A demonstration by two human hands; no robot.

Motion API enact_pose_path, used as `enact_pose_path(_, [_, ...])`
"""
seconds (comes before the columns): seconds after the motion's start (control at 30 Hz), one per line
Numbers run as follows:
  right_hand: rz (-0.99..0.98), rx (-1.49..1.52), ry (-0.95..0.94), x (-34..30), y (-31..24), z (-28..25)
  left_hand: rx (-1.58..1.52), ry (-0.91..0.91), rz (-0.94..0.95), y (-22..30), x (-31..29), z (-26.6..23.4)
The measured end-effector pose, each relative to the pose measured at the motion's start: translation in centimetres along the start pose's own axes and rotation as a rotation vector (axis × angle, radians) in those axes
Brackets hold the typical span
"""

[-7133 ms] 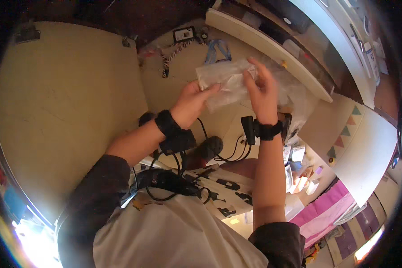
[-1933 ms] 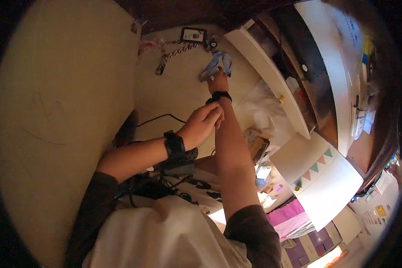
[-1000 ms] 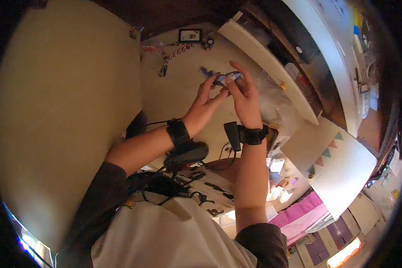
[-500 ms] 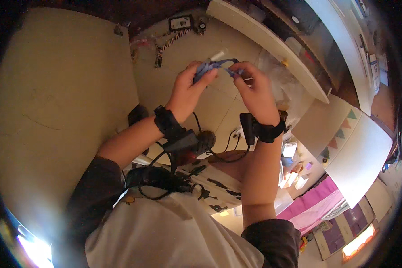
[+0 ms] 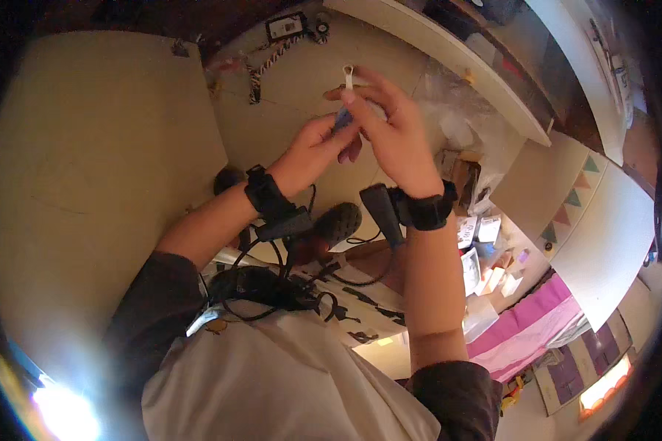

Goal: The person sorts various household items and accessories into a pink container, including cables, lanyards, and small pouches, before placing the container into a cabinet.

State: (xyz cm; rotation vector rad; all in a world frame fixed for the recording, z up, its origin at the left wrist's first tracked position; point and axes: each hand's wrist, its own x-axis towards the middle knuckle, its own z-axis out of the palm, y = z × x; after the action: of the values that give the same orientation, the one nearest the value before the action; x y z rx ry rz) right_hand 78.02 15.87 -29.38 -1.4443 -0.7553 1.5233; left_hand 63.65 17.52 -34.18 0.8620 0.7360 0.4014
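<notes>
My left hand (image 5: 312, 147) is closed round a bunched blue strap or ribbon (image 5: 343, 118); only a small part shows between the hands. My right hand (image 5: 397, 132) crosses over it, with its thumb and fingers pinching a slim white piece (image 5: 349, 79) that has a small ring at its upper end. The hands touch or nearly touch in front of me. Part of the blue material is hidden behind the right hand's fingers. Both wrists carry black straps with black boxes and cables.
A large pale panel (image 5: 110, 140) stands on the left. On the floor beyond lie a patterned cord (image 5: 272, 62) and a dark-framed object (image 5: 285, 27). Clear plastic wrapping (image 5: 449, 110), a white shelf edge (image 5: 449, 55), small boxes (image 5: 496, 279) and pink cloth (image 5: 522, 323) are at right.
My right hand has moved left and up against the left hand and now pinches the white piece, which points upward. The stretched blue loop between the hands no longer shows.
</notes>
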Motion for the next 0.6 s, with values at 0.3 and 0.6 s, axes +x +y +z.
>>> enact_pose_path(0.3, [-0.412, -0.079, 0.66, 0.2, -3.3, -6.3, 0.119, 0.019, -0.121, -0.2, 0.2, -0.1])
enact_pose_path(0.6, [-0.187, -0.297, 0.346, 0.5, -4.2, -4.9, 0.31, -0.041, 0.222, 0.6, -0.2, 1.4])
